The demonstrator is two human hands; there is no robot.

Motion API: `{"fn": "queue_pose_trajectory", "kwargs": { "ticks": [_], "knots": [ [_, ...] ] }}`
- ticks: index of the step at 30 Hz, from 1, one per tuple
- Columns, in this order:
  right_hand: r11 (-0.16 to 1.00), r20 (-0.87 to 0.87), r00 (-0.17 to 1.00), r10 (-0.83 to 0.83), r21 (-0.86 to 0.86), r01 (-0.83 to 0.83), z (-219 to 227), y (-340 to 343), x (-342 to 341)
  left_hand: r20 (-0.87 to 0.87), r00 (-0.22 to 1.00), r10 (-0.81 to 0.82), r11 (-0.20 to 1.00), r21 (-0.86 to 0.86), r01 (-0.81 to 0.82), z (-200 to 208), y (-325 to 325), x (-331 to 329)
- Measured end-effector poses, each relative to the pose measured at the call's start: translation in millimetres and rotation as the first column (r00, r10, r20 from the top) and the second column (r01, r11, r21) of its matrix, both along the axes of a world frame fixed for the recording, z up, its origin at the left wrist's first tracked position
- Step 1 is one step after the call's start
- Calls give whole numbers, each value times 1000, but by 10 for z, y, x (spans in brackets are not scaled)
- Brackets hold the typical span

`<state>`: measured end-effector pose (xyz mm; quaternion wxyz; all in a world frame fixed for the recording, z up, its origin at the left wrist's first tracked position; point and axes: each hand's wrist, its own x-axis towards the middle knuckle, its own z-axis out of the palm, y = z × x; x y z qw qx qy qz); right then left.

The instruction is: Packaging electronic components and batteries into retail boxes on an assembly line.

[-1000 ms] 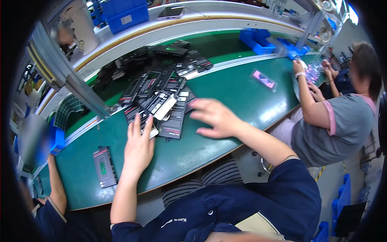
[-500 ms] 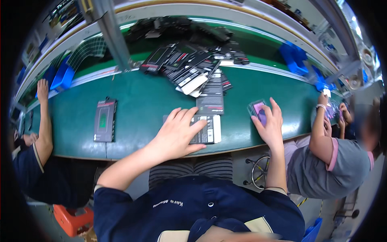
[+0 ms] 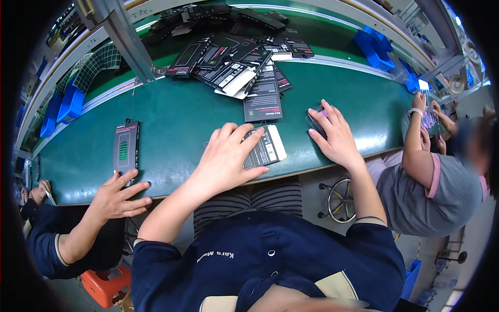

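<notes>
The person's left hand (image 3: 221,153) is spreading over a dark box (image 3: 267,148) near the front edge of the green table (image 3: 176,112); whether it is gripping cannot be told. The right hand (image 3: 335,136) is holding its fingers wide over a purple packet (image 3: 323,113), partly hiding it. Beyond, more boxes (image 3: 236,54) are lying heaped.

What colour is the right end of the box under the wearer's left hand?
White: the box's right end shows best in the head view.

Black-and-white box (image 3: 268,146), green tabletop (image 3: 179,130)
</notes>
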<state>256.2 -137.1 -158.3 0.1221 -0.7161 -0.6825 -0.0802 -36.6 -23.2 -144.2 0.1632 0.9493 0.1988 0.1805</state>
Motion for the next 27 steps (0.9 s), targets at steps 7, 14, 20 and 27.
{"fn": "queue_pose_trajectory", "kwargs": {
  "ticks": [7, 14, 20, 27],
  "knots": [
    [883, -476, 751, 457, 142, -448, 103, 26, -593, 89, 995, 34, 997, -70, -28, -35, 87, -44],
    [833, -558, 644, 524, 493, -251, -90, 294, -1168, 157, 965, -211, 977, -7, 215, -76, 41, 92],
    [765, -744, -312, 590, 639, -78, 499, 224, -1200, 517, 830, 208, 969, -225, -103, 170, -54, -68],
    [916, -784, -615, 84, 304, -263, 484, 437, -1552, 774, 546, 319, 935, -350, -51, -391, -223, -40]
  ]
}}
